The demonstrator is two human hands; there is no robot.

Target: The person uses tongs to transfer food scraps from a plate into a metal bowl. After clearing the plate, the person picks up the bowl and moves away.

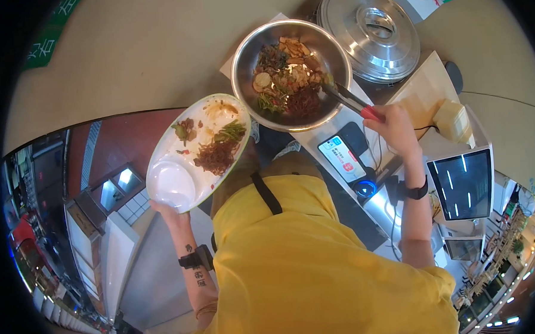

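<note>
- The steel bowl point(247, 54) is the biggest dish and the anchor here. It sits on the counter, filled with mixed vegetables and sliced pieces point(287, 76), directly ahead of the person where both arms reach it.
- The steel lid point(372, 34) lies just beyond the bowl's far right side, apparently set aside so the bowl stays open.
- The white divided plate point(172, 180) is at the bowl's lower left, with its near edge almost under the bowl's rim. It looks tilted slightly toward the bowl, probably so food travels only a short way. Shredded brown food and greens point(216, 154) fill the compartments nearest the bowl, and the round one farthest from it is bare.
- A small screen point(464, 184) stands well to the right of the bowl, angled toward the person.
- The tongs point(348, 101) run from the bowl's right side into the food. Their tips are down among the dark strands, and the red handle end stays outside the rim.
- The right hand point(391, 126), right of the bowl, is curled tight around the tongs' handle.
- The left hand point(165, 210), farthest below-left of the bowl, grips the plate's outer edge from underneath. Its fingers are hidden.
</note>
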